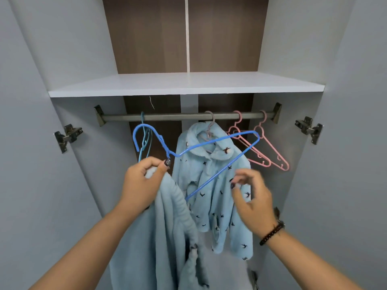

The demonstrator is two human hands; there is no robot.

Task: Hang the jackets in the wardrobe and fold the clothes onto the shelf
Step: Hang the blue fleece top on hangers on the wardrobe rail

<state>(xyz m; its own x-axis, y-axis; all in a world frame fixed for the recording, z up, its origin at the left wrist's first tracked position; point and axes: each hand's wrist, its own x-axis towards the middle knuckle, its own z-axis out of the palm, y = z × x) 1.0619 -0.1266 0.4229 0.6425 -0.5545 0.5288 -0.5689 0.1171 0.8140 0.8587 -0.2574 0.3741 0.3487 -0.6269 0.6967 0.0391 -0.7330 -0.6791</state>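
Shelf (186, 85) is sitting above rail (188, 117); hung jacket (217, 185) is hanging centrally, spare hangers (259, 147) right, held hanger (201, 147) in front.

Five hangers were counted: one blue (209, 143), one teal (144, 141), one grey (210, 124), two pink (247, 147). Two jackets (217, 197) were seen, one rail (178, 117), one shelf (186, 84), two hinges (68, 137).

2 metal door hinges (68, 137) (309, 129) sit on the grey side panels, a dark beaded bracelet (271, 233) circles a wrist, and a pale vertical strip (187, 34) splits the brown back panel (150, 34).
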